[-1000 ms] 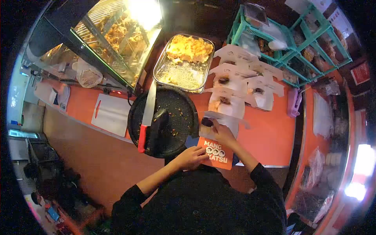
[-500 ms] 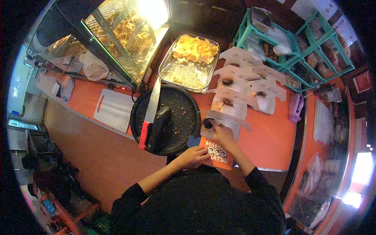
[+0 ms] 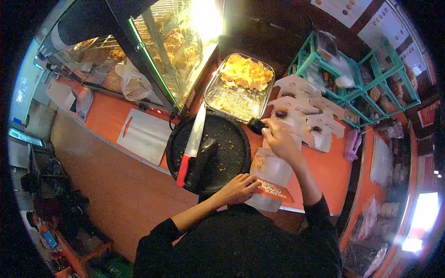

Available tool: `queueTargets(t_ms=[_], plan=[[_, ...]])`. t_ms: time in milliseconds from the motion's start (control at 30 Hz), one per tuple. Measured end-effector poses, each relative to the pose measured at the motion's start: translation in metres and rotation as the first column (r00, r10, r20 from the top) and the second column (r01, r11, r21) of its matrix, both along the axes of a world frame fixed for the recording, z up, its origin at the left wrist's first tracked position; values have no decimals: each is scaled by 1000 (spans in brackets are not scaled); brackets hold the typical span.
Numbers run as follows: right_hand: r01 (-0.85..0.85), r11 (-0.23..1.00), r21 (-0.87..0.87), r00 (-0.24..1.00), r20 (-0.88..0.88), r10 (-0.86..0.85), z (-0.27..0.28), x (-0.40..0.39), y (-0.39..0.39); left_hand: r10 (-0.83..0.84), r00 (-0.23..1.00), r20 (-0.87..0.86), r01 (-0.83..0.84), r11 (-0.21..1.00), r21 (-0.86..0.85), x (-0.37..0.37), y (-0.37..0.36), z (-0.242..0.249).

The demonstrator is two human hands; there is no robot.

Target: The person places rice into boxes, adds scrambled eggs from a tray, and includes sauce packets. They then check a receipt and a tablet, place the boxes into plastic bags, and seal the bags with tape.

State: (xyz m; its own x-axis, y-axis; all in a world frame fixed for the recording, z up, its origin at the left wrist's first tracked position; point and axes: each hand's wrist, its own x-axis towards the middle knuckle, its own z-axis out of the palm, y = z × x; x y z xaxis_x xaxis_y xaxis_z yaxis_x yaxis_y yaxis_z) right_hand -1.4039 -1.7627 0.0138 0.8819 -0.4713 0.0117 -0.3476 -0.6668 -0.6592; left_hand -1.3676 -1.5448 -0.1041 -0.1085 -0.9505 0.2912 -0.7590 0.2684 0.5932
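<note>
My right hand (image 3: 282,141) is closed on a small black object (image 3: 256,125), whose exact kind I cannot make out. It is above the row of open white cardboard boxes, near the tray's lower right corner. My left hand (image 3: 238,189) grips the edge of an orange printed box flap (image 3: 273,190) on the nearest box, fingers bent and together. That box's white inside (image 3: 274,169) shows brownish food at its left. Behind it, other open boxes (image 3: 296,107) hold small dark items. Left of the boxes lies a round black board (image 3: 232,157) with crumbs, bearing a red-handled knife (image 3: 191,148).
A metal tray (image 3: 211,102) of golden fried food stands behind the board. A lit glass display case (image 3: 160,55) is at the back left, above a white cutting board (image 3: 143,136). Teal crates (image 3: 384,88) and a pinkish-purple holder (image 3: 352,146) stand at the right.
My right hand has moved away from me with the black object, off the nearest box. My left hand stays on the orange flap, which has tilted. The whole view has shifted.
</note>
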Motion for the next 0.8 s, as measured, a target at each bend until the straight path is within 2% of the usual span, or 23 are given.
queueTargets(t_ms=[33,67,167,233,267,300,333,367,400,433,500,533,633,700,767,800], plan=[[44,999,26,995,-91,-41,-14,29,-23,7,1000,10,-7,1000,-9,4,1,5],[30,1000,1,999,-35,-30,-30,61,-46,24,999,-35,-24,1000,-9,9,2,14],[300,940,-161,946,-75,-315,-82,161,-93,66,993,-96,-69,997,-31,27,8,28],[353,930,-107,933,-39,-359,-104,200,-101,139,984,-109,-146,988,-58,38,18,26],[387,914,-124,909,-116,-401,-116,216,-105,176,976,-127,-185,981,-65,43,23,26],[410,903,-126,906,-56,-419,-155,231,-116,210,967,-147,-222,972,-71,49,27,25],[431,816,-384,898,99,-428,-196,240,-122,226,961,-159,-244,965,-100,56,31,23],[457,655,-602,887,247,-391,-204,244,-113,235,959,-161,-252,963,-99,63,33,23],[446,640,-626,895,301,-330,-211,245,-111,257,953,-160,-274,957,-95,69,38,24],[435,643,-630,900,291,-324,-216,249,-110,277,947,-161,-294,951,-91,73,42,24],[342,855,-389,925,-22,-380,-212,251,-101,304,938,-164,-322,942,-93,80,46,21],[337,895,-291,925,-72,-372,-205,248,-94,303,936,-181,-320,944,-76,84,46,21],[247,903,-352,957,-56,-283,-228,249,-92,285,943,-171,-303,949,-91,93,44,24],[262,949,-178,963,-23,-270,-221,249,-93,281,948,-150,-297,951,-92,94,46,25],[218,968,-127,970,-80,-229,-210,248,-87,269,950,-160,-285,955,-84,93,47,18],[120,989,-89,992,-26,-123,-206,244,-80,258,951,-170,-275,958,-82,93,46,17]])
